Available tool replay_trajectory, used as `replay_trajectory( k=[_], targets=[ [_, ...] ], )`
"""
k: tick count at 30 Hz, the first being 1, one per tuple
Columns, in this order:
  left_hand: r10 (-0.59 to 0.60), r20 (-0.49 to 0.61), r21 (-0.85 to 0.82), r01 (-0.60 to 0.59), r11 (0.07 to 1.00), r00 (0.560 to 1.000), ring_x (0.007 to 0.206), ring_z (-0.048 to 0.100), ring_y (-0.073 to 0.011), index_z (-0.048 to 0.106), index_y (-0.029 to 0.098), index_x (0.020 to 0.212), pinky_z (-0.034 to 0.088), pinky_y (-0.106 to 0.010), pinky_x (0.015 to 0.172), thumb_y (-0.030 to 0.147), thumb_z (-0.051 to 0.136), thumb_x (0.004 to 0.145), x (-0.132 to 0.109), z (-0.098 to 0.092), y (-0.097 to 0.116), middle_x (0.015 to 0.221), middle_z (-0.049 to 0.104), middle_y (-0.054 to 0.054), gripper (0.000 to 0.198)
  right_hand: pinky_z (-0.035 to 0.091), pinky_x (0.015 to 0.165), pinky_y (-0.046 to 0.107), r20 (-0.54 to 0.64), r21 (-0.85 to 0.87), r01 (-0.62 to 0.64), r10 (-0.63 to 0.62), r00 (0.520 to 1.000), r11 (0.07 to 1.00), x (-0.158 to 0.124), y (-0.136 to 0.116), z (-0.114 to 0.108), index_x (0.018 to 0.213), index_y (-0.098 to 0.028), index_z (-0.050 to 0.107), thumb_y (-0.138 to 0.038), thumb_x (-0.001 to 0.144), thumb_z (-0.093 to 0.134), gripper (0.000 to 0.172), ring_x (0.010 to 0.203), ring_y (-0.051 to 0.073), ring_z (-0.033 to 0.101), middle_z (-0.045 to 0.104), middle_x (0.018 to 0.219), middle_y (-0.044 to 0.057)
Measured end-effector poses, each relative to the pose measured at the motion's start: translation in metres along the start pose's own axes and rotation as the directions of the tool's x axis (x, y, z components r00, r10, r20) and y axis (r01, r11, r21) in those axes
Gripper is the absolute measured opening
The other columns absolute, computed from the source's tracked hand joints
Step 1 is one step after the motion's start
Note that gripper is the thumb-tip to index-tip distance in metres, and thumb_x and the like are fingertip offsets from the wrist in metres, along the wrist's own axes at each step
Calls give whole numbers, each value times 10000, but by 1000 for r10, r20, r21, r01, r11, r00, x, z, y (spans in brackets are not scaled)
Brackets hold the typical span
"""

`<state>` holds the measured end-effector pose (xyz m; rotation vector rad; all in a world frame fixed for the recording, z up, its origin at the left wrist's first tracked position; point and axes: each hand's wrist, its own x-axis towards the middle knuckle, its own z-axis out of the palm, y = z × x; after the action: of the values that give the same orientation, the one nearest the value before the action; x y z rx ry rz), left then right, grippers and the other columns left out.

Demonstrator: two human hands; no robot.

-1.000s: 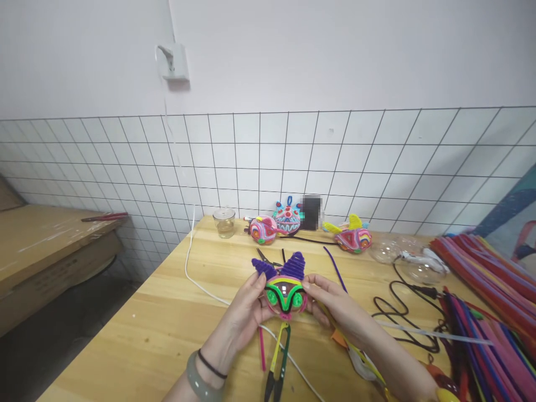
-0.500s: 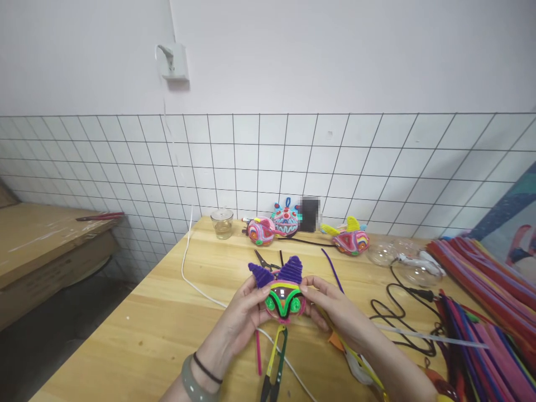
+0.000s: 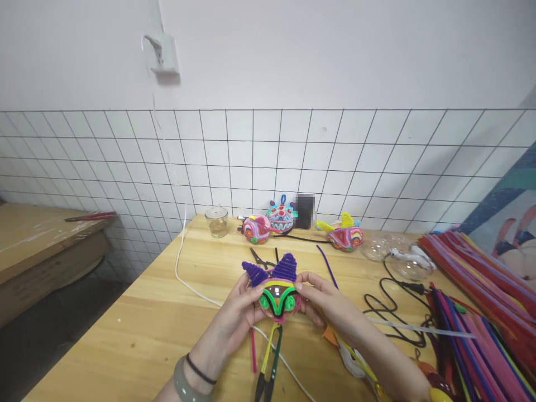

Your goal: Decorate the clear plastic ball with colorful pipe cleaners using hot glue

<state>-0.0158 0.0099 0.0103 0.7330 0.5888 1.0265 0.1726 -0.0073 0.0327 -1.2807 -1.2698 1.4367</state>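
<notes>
Between my hands, above the wooden table, is a pipe-cleaner ornament with purple pointed ears, green spiral eyes and a clear shiny front. My left hand grips its left side, thumb on the front, fingers behind. On its right side, my right hand grips it the same way. Just below the ornament lie scissors with yellow and green handles and a short pink pipe cleaner. Dark-handled pliers lie partly hidden behind the purple ears. A purple pipe cleaner rests beyond my right hand.
Several finished colourful ornaments and a glass cup stand along the tiled wall. Clear plastic shells, a tangled black cable and pipe-cleaner bundles cover the right side. A white cable crosses the table.
The whole view has shifted slightly, so everything appears a little further left. Both hands keep the same grip on the ornament.
</notes>
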Motion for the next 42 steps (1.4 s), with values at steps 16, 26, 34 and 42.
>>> replay_trajectory(
  k=[16, 26, 34, 42],
  targets=[
    [3, 1, -36, -3, 999, 1000, 880, 678, -233, 511, 187, 1203, 561, -377, 718, 144, 660, 774, 3, -5, 0, 1113, 681, -117, 456, 355, 422, 194, -29, -31, 23, -24, 999, 999, -1, -6, -6, 830, -207, 531, -639, 670, 669, 481, 415, 74, 487, 549, 529, -80],
    [-8, -69, -66, 3, 998, 998, 1016, 652, -290, 515, 141, 1222, 526, -426, 842, 145, 647, 784, 9, -9, 5, 1178, 654, -174, 458, 401, 1012, 439, -175, 52, 158, -147, 973, 986, -2, -16, -60, 822, -181, 750, -621, 748, 589, 475, 1104, 285, 602, 724, 1043, 120],
    [-39, -73, -132, 29, 991, 997, 1103, 609, -328, 494, 93, 1249, 491, -458, 915, 160, 613, 812, 11, -13, 8, 1235, 610, -220, 459, 353, 1060, 497, -242, -102, 155, -176, 954, 983, -11, -30, -59, 891, -193, 770, -600, 694, 697, 458, 1123, 324, 598, 714, 1090, 114],
    [-41, -121, -137, 24, 990, 992, 1015, 655, -306, 472, 72, 1268, 514, -437, 871, 173, 593, 826, 13, -15, 8, 1170, 646, -220, 469, 403, 979, 491, -258, -384, 69, -178, 950, 921, -13, -35, -69, 521, -226, 713, -700, 704, 611, 518, 892, 343, 671, 745, 724, 106]
  ],
)
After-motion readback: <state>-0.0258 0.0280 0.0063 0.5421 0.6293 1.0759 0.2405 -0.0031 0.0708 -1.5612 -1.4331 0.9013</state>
